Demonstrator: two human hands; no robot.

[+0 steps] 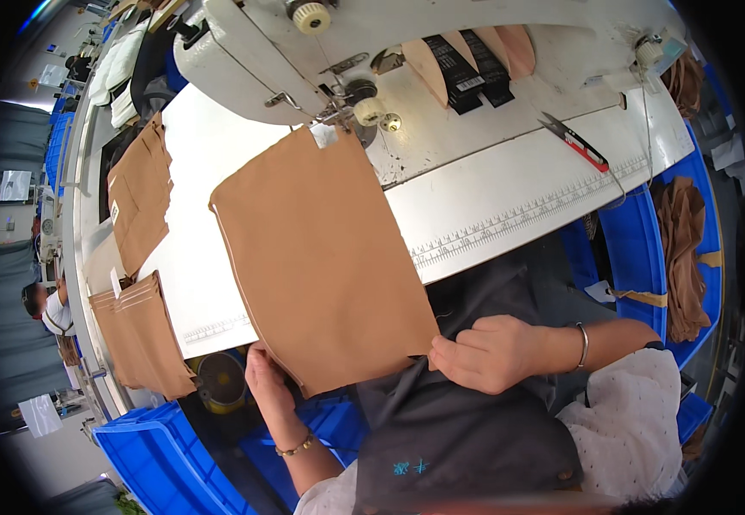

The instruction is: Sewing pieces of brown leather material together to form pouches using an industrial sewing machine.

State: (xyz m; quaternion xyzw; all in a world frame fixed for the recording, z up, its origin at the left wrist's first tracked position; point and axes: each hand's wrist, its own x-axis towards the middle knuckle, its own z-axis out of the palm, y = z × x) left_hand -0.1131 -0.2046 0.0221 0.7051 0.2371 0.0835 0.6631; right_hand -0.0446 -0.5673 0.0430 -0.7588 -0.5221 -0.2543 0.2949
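Note:
A large brown fabric piece [321,257] lies on the white sewing table [492,206], its top end under the sewing machine head [252,60] beside a small white patch, its lower part hanging past the front edge. My left hand [274,390] holds its lower left edge, fingers partly behind the cloth. My right hand [488,352] pinches its lower right corner. Red-handled thread snips [578,142] lie right of the machine. Two stacks of brown pieces [136,197], one lower with white stitched lines [136,339], lie at the left.
Blue crates [634,249] with brown fabric [681,257] stand at the right; another blue bin [158,446] is at lower left. Pale curved pieces and black strips [454,73] lie behind the machine bed. A person [55,313] works in the background at far left.

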